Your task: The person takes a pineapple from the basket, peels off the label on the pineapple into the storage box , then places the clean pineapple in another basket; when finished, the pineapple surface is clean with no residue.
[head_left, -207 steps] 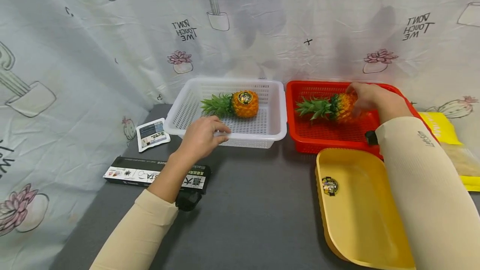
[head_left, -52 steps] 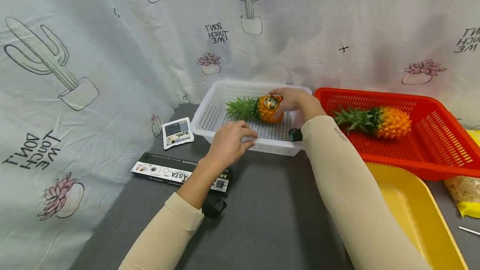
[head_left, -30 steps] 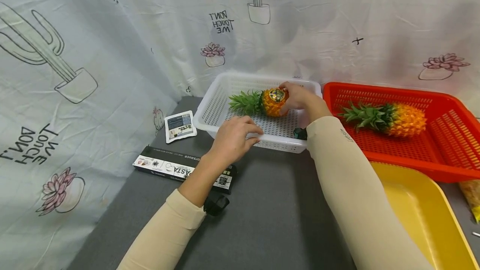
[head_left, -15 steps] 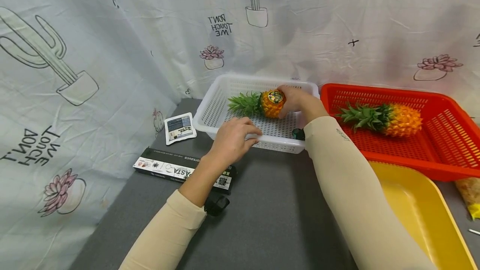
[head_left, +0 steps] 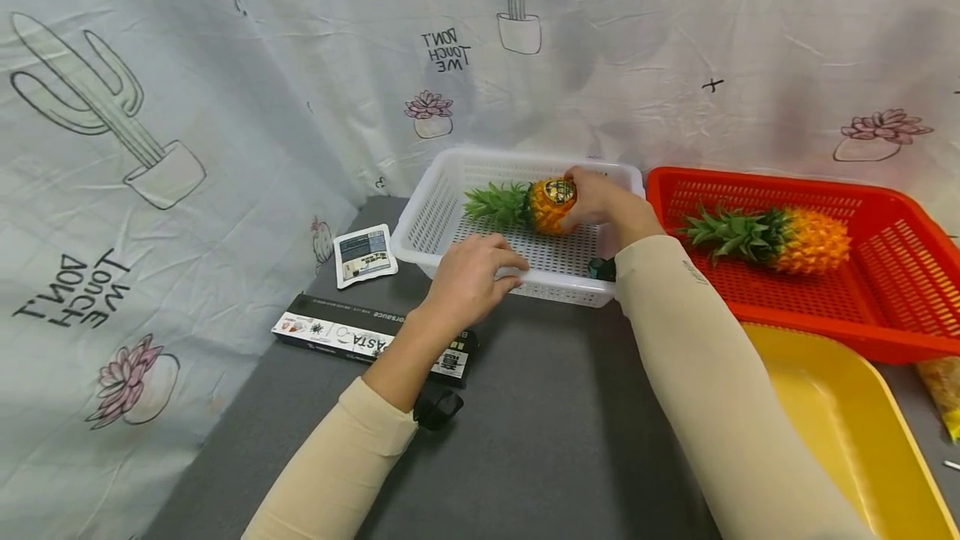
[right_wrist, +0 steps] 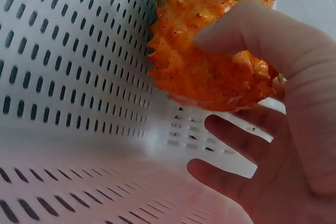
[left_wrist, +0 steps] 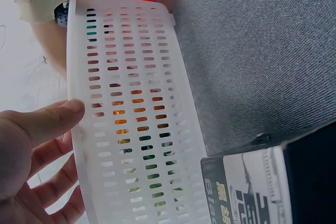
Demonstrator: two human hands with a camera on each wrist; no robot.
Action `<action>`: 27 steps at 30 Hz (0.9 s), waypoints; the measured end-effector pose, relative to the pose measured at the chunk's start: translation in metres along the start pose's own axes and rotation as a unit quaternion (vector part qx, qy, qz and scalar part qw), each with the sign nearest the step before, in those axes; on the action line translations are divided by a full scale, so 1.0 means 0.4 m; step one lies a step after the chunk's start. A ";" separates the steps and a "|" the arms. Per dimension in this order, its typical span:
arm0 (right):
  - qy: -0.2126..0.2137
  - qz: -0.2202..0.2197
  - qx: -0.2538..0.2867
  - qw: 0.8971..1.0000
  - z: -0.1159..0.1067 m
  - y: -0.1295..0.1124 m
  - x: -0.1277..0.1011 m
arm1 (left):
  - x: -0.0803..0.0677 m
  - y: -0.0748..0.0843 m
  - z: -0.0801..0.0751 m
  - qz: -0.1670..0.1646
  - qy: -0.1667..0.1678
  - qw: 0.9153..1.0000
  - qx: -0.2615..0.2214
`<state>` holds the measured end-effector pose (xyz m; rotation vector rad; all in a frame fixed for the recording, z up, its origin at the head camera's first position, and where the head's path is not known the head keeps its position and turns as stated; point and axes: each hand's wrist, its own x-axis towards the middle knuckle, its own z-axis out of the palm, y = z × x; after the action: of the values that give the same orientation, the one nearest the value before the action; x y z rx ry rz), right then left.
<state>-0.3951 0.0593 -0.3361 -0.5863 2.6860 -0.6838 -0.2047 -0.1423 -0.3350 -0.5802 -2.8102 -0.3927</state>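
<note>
In the head view a small pineapple (head_left: pixel 551 205) with a black and gold label lies in the white perforated basket (head_left: pixel 558 283), its green crown toward the left. My right hand (head_left: pixel 603 202) grips the rounded base. Seen from the right wrist, the thumb (right_wrist: pixel 226 38) presses on the orange rind while the other fingers spread below and behind the fruit. My left hand (head_left: pixel 474 273) is at the basket's front rim, with the thumb (left_wrist: pixel 65 115) on the rim's outer side and the fingertips partly hidden beyond it. A second pineapple (head_left: pixel 810 240) lies in the red basket (head_left: pixel 787 317).
A yellow tray (head_left: pixel 825 407) stands in front of the red basket, partly behind my right sleeve. A black pasta box (head_left: pixel 337 332) lies under my left forearm, near a white pouch (head_left: pixel 365 257). At the right edge is a bag (head_left: pixel 941 390).
My right hand has gone from the pineapple in the red basket to the one in the white basket. The left hand stays at the white rim. Little differs over the last second.
</note>
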 end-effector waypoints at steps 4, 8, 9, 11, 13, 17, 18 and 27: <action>0.016 0.000 0.019 1.000 0.000 0.016 -0.011 | 0.005 0.008 0.005 0.008 -0.004 1.000 0.003; 0.026 0.000 0.034 0.999 -0.003 0.024 -0.018 | 0.009 0.014 0.011 0.009 -0.007 1.000 0.003; 0.025 0.001 0.038 0.999 -0.005 0.024 -0.022 | 0.009 0.015 0.013 0.009 -0.007 1.000 0.001; 0.019 0.006 0.049 0.999 -0.009 0.024 -0.029 | 0.008 0.016 0.017 0.010 -0.008 1.000 -0.002; 0.009 0.009 0.063 0.998 -0.016 0.022 -0.036 | 0.005 0.017 0.018 0.008 -0.008 1.000 -0.005; 0.007 0.002 0.044 0.999 -0.040 0.006 -0.048 | 0.000 0.013 0.016 0.007 0.000 1.000 -0.003; 0.009 -0.003 0.038 0.999 -0.047 -0.001 -0.052 | -0.002 0.012 0.015 0.008 0.005 1.000 0.000; 0.022 -0.034 0.069 0.997 -0.097 -0.053 -0.112 | -0.005 -0.004 0.012 0.021 0.020 0.999 0.015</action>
<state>-0.3645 0.0775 -0.2840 -0.6356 2.6423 -0.9026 -0.2046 -0.1428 -0.3402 -0.6170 -2.7565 -0.3498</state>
